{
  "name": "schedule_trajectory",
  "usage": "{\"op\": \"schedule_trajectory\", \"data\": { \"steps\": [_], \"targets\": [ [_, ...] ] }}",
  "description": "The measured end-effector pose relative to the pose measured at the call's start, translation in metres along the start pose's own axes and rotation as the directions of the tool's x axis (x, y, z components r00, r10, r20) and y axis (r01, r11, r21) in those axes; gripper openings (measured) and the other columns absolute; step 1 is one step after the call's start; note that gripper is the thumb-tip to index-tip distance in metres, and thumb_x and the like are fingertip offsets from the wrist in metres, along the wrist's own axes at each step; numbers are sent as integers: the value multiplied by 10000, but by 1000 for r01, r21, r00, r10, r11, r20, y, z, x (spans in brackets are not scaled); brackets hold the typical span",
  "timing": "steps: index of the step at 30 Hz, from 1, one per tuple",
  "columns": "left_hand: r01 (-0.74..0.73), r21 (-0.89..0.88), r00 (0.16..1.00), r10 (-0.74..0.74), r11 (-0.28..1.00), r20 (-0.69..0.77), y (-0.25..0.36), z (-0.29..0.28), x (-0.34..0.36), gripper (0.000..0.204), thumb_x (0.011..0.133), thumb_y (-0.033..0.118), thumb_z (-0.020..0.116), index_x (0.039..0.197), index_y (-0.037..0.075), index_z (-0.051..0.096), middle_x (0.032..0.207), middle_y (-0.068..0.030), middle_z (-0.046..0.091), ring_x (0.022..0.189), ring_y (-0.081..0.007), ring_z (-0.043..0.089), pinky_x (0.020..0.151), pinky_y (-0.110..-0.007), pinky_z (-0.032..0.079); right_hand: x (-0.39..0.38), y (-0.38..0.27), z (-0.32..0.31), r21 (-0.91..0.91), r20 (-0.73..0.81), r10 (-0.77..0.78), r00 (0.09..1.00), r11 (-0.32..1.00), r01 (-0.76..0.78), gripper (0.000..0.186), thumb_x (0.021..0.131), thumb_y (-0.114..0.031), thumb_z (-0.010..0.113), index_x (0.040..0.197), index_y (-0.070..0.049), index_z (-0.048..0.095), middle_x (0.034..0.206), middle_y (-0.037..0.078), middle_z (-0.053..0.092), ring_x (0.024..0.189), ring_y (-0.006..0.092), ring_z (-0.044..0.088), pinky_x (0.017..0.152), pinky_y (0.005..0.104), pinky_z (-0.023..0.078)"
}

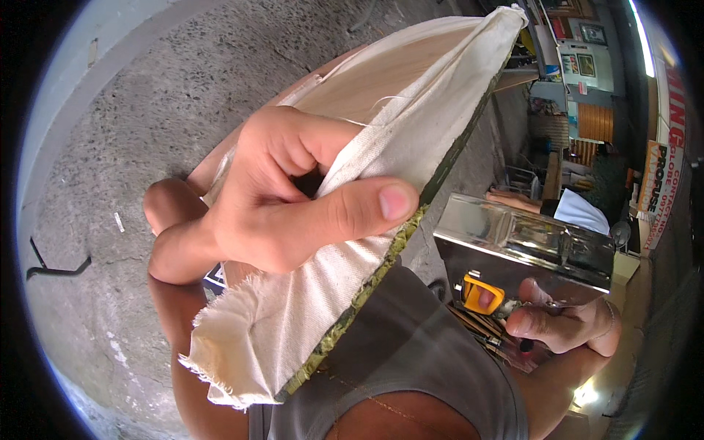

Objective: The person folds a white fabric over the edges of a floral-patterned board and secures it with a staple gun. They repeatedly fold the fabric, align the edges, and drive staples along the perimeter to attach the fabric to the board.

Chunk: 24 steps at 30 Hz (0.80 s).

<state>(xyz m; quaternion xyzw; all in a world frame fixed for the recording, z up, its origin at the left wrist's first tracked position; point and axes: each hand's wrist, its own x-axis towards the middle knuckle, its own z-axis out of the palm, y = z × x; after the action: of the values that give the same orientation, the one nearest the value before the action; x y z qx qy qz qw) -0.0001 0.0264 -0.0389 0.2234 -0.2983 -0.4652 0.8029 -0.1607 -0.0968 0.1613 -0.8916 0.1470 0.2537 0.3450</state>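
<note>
My left hand (293, 198) is closed on a canvas (433, 110), its thumb pressed on the folded cream cloth near a green-painted edge. The cloth wraps a wooden stretcher frame (389, 62), which is tilted up and reaches away to the upper right. At the lower left the canvas corner hangs loose with a frayed edge. To the right, my right hand (568, 323) is lowered, its thumb and fingers bent around something metallic that I cannot make out. Touching or just left of those fingers is a yellow loop-shaped part (480, 295).
A shiny metal box (521, 242) stands beyond my right hand, with several brushes or thin tools (488, 330) below it. A bent dark metal rod (62, 270) lies on the rough concrete floor (147, 117). Farther right are a person's bare leg (517, 201) and a lettered banner (664, 176).
</note>
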Motion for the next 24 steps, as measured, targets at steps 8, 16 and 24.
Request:
{"op": "schedule_trajectory", "data": {
  "steps": [8, 16, 24],
  "targets": [
    [28, 86, 1000, -28, 996, -8, 5, -1, -3, 274, 790, 185, 659, 717, -79, 654, 598, -95, 635, 457, -105, 533, 439, -227, 376, 0, 8, 7, 38, -41, -31, 999, 999, 32, 447, 803, -263, 743, 1101, 35, 593, 926, 130, 658, 738, 235, 635, 674, 321, 472],
    [35, 128, 998, -40, 991, 41, 2, -4, 0, 284, 796, 195, 648, 738, -82, 666, 630, -134, 660, 490, -121, 586, 465, -209, 427, 2, 1, 11, 118, -79, 86, 993, 990, -76, 449, 812, -276, 737, 1092, 43, 592, 837, 93, 651, 601, 157, 574, 582, 286, 444],
    [1, 99, 999, -4, 995, 32, -2, -3, -1, 267, 803, 177, 643, 731, -79, 659, 609, -122, 646, 478, -121, 567, 460, -222, 417, 12, -4, 2, 37, -2, 12, 1000, 999, -12, 488, 824, -282, 724, 1134, 61, 568, 766, 59, 632, 584, 113, 536, 585, 265, 423]
  ]
}}
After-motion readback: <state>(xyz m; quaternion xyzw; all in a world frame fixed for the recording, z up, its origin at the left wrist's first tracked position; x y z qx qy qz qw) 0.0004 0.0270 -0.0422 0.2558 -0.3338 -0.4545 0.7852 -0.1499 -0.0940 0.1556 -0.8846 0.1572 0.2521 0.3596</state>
